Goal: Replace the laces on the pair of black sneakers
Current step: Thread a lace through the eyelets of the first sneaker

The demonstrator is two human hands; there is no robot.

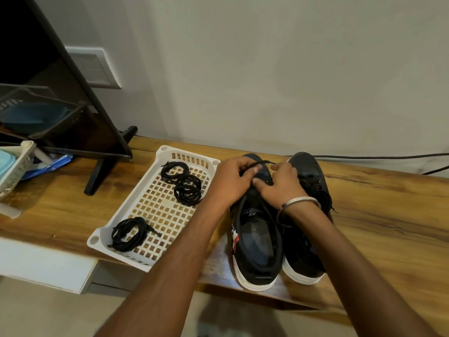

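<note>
Both forearms are bare, with no sleeves in view. The left hand (230, 183) wears nothing. At the wrist of the right hand (281, 188) sits a plain silver-white metal bangle (302, 200), and just behind it a thin dark thread band (281, 215) circles the wrist

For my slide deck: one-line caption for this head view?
Both hands, left and right, thread a black lace on the left sneaker; coiled laces wait in a white basket.

Two black white-soled sneakers (279, 229) side by side on wooden tabletop (388, 203). At their 9 o'clock: white perforated plastic tray (155, 215), three coiled black lace bundles (184, 183) inside. Both hands at the left sneaker's 12 o'clock end.
</note>
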